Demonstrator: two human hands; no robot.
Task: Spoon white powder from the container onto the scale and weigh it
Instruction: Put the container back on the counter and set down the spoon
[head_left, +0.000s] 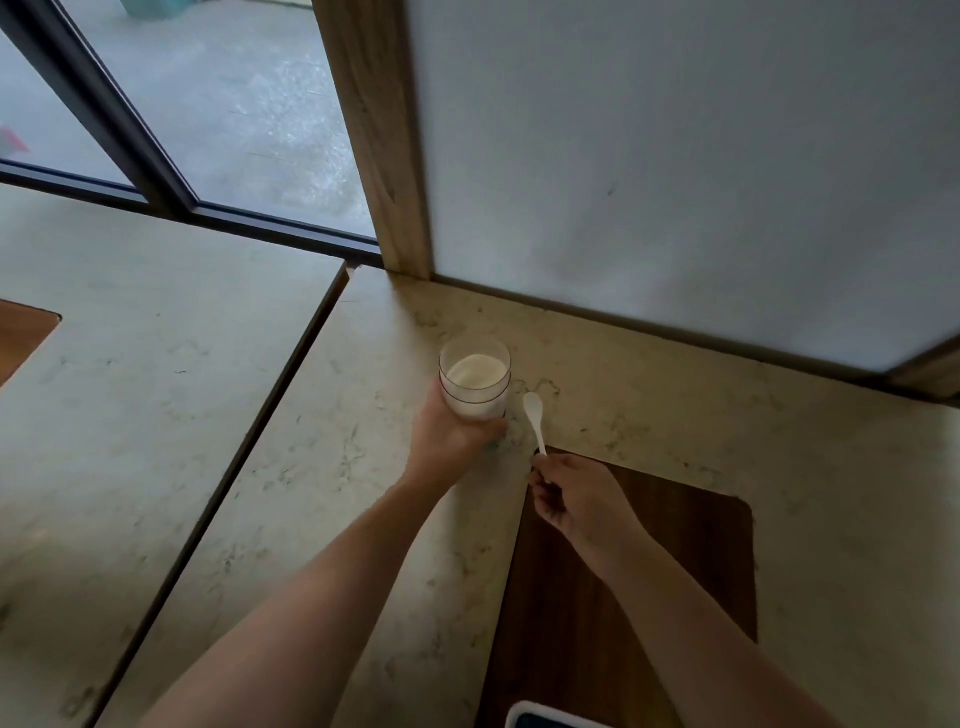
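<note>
A clear round container (475, 384) holding white powder stands on the marble counter, open at the top. My left hand (447, 436) wraps around its lower part from the near side. My right hand (571, 499) pinches the handle end of a white plastic spoon (535, 418), whose empty bowl points away from me just to the right of the container. At the bottom edge a white-rimmed corner of a flat device with a dark face (540, 718), possibly the scale, peeks into view; the rest of it is cut off.
A dark wooden board (675, 545) lies on the counter (649, 395) under my right hand. A white wall panel (675, 156) and a wooden post (379, 156) close the far side. To the left, a gap separates a second counter (156, 338); a window lies beyond.
</note>
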